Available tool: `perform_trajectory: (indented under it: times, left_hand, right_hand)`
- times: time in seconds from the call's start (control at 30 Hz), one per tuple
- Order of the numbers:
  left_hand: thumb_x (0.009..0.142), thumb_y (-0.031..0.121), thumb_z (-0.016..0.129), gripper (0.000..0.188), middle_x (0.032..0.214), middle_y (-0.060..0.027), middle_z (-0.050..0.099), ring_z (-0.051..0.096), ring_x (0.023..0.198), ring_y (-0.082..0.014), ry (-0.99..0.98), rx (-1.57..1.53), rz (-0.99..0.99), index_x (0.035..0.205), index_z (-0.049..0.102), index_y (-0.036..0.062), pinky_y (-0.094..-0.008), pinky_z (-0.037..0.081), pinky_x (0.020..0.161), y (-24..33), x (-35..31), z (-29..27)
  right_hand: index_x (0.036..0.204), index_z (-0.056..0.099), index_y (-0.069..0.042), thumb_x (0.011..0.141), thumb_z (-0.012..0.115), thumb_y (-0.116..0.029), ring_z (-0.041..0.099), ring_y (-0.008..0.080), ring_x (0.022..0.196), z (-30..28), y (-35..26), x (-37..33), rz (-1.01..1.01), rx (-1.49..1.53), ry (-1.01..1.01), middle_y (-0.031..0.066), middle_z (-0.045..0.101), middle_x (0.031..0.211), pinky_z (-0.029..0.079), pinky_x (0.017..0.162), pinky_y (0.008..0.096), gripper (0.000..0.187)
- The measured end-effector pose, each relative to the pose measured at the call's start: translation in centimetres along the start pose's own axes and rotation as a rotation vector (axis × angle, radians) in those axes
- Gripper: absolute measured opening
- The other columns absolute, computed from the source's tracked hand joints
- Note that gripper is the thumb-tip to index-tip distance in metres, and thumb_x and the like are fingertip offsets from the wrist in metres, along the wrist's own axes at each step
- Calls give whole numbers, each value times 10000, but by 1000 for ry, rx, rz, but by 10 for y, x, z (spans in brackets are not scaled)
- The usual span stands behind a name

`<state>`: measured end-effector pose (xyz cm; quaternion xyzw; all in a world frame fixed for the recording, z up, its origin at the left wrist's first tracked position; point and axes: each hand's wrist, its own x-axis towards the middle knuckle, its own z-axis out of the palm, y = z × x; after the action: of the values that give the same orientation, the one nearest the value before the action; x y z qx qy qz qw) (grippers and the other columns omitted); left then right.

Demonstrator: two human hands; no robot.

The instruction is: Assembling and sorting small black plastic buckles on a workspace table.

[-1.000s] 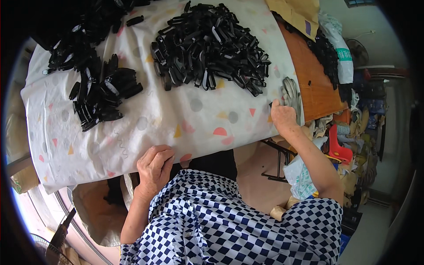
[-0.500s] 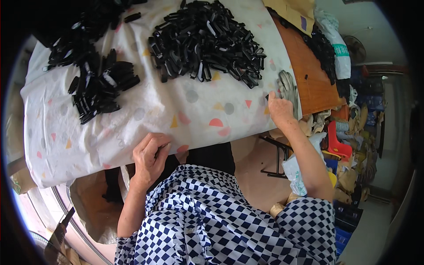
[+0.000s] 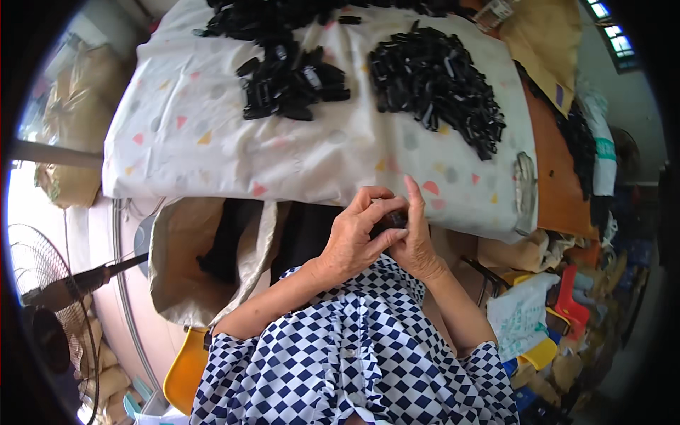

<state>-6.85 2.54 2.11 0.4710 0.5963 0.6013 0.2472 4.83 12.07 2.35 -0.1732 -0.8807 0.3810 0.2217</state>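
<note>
Both hands meet in front of my chest, just off the table's near edge. Between them is a small, glossy black plastic piece (image 3: 389, 221), mostly covered by fingers, so its exact kind is hard to make out. My left hand (image 3: 354, 234) has its fingers curled over the piece, thumb along its lower side. My right hand (image 3: 418, 244) grips it from the other side, forefinger pointing up. Beyond, on the table, lie a dense heap of small elongated black pieces (image 3: 439, 85) at the right and a looser pile (image 3: 294, 81) at the left.
A pale patterned cloth (image 3: 198, 166) covers the table. Grey gloves (image 3: 524, 191) lie at its right edge, beside a brown board (image 3: 559, 191). Under the table stands an open beige bag (image 3: 180, 276). A fan (image 3: 53, 304) is at the left, a red chair (image 3: 572, 304) at the right.
My right hand has come from beside the gloves to my left hand, which has left the cloth's edge. They now hold the black piece together. The view has swung left.
</note>
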Motion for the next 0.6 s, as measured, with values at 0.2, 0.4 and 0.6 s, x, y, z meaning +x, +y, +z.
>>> perform_trajectory:
  times: [0.2, 0.4, 0.6]
  left_hand:
    - [764, 19, 666, 273, 1049, -137, 595, 614, 930, -281, 81, 250, -39, 1033, 618, 22, -334, 497, 773, -13, -33, -41]
    - [817, 26, 627, 203, 907, -149, 595, 595, 825, -298, 298, 807, -443, 1014, 585, -1, -336, 486, 771, -49, -136, -163]
    - [821, 73, 626, 324, 1079, -164, 575, 539, 1038, -358, 278, 1110, -367, 1131, 553, 14, -429, 433, 886, -53, -141, -195]
  right_hand:
    - [1422, 264, -40, 784, 689, -99, 593, 358, 983, 28, -1, -4, 136, 70, -247, 195, 547, 1155, 511, 787, 400, 769]
    - [1184, 470, -53, 783, 670, -73, 623, 297, 863, -4, 8, -4, 89, -21, -69, 135, 545, 1082, 524, 702, 371, 449]
    - [1277, 418, -57, 806, 681, -114, 578, 356, 945, -77, 80, 7, 246, -488, 340, 185, 495, 1162, 518, 742, 392, 543]
